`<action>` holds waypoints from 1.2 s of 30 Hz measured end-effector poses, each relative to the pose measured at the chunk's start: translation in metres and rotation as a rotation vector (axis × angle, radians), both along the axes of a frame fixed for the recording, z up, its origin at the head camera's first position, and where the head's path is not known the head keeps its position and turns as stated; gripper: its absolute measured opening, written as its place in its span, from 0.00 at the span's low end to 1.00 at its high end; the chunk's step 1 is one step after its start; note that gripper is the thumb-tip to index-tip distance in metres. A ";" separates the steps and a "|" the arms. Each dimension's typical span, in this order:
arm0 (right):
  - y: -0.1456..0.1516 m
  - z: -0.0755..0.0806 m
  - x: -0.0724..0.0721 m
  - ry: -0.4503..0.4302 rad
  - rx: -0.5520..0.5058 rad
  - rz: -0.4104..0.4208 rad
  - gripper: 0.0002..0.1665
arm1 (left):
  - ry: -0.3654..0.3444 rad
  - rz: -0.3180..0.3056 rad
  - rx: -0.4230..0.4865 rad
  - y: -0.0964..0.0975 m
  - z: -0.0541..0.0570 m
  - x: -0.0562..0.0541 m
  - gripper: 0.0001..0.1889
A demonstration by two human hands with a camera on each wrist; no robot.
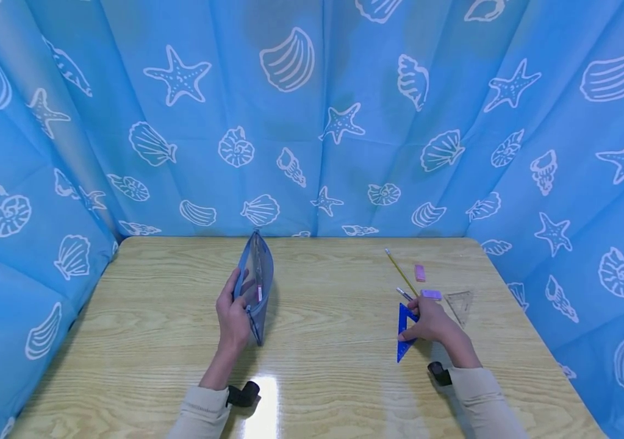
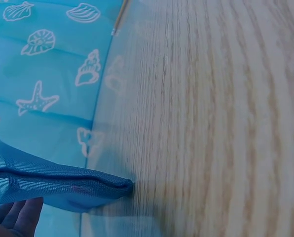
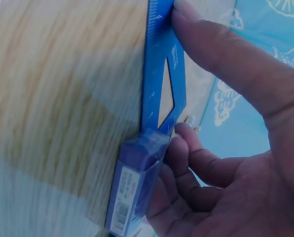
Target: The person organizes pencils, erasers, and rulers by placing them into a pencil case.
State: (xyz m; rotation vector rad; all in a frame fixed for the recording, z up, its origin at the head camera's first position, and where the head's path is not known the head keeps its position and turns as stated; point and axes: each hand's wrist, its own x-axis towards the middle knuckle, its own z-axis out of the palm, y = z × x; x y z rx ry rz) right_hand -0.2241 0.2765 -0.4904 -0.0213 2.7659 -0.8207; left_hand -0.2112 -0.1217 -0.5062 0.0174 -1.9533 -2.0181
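My left hand [image 1: 233,317] grips a blue mesh zip pouch [image 1: 268,280] by its near side, above the left part of the table. The pouch's mouth gapes upward, and a slim item with a red and white end [image 1: 259,293] shows inside. In the left wrist view, curled fingers [image 2: 28,217] lie under the mesh. My right hand [image 1: 431,321] pinches a blue set square [image 1: 402,341], its thumb on one end and its fingertips near the other. Close to those fingers lies a purple eraser [image 3: 132,192] with a barcode label. Part of the set square is hidden by the hand.
Beyond the right hand lie a yellow pencil [image 1: 399,269], a dark pencil-like item [image 1: 404,294] and a pink eraser [image 1: 419,272]. A clear set square [image 1: 460,305] rests to the right. A blue shell-print curtain [image 1: 312,122] borders the wooden table [image 1: 322,378].
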 end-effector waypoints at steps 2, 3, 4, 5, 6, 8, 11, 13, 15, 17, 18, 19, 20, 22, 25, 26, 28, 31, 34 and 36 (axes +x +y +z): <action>-0.001 0.000 0.000 0.014 0.026 0.014 0.45 | 0.000 0.003 0.006 0.000 0.000 -0.001 0.35; -0.001 0.000 0.000 0.021 0.037 0.023 0.45 | 0.000 0.003 0.007 0.000 0.000 -0.001 0.35; -0.001 -0.001 -0.001 0.025 0.044 0.028 0.44 | 0.000 0.006 0.008 0.000 -0.001 -0.001 0.35; -0.001 -0.001 -0.001 0.027 0.050 0.034 0.44 | -0.001 0.008 0.006 0.000 -0.001 -0.001 0.35; -0.001 0.000 -0.001 0.025 0.049 0.038 0.44 | -0.002 0.009 0.005 -0.001 -0.001 -0.001 0.35; -0.002 0.001 0.000 0.014 0.038 0.040 0.44 | -0.003 0.009 0.003 -0.001 -0.001 -0.001 0.35; -0.003 0.003 0.000 -0.002 0.010 0.042 0.45 | -0.003 0.009 0.000 -0.001 -0.001 -0.001 0.35; -0.003 0.004 0.001 -0.005 0.002 0.045 0.45 | -0.002 0.011 0.002 -0.001 -0.001 -0.001 0.35; -0.003 0.003 0.001 -0.001 -0.003 0.055 0.45 | -0.003 0.015 0.001 -0.001 -0.001 -0.001 0.35; -0.003 0.003 0.002 0.002 -0.012 0.060 0.44 | -0.005 0.014 0.006 0.000 -0.001 -0.001 0.35; -0.003 0.003 0.002 0.004 -0.018 0.066 0.43 | -0.005 0.013 0.008 0.000 -0.002 -0.001 0.35; -0.003 0.003 0.002 0.003 -0.027 0.066 0.43 | -0.005 0.013 0.010 0.000 -0.002 -0.001 0.35; -0.003 0.002 0.002 0.003 -0.037 0.064 0.43 | -0.005 0.012 0.013 0.000 -0.002 -0.002 0.35; -0.002 0.002 0.002 0.002 -0.060 0.050 0.44 | -0.006 0.010 0.019 -0.001 -0.002 -0.002 0.35; -0.001 0.002 0.001 0.001 -0.112 0.023 0.44 | -0.001 0.014 0.019 -0.001 -0.003 -0.002 0.35; 0.000 0.001 0.000 0.003 -0.129 0.014 0.43 | 0.002 0.014 0.017 -0.001 -0.003 -0.002 0.35; 0.000 0.001 -0.001 0.008 -0.174 -0.003 0.42 | 0.006 0.010 0.014 -0.002 -0.003 -0.002 0.35; 0.001 0.000 -0.003 0.016 -0.242 -0.017 0.38 | 0.011 0.005 0.017 -0.002 -0.003 -0.002 0.35; 0.003 -0.001 -0.002 0.004 -0.321 -0.015 0.33 | 0.010 0.004 0.025 -0.002 -0.004 -0.002 0.36; 0.003 -0.001 -0.001 -0.005 -0.356 -0.017 0.30 | 0.012 0.009 0.025 -0.002 -0.004 -0.003 0.36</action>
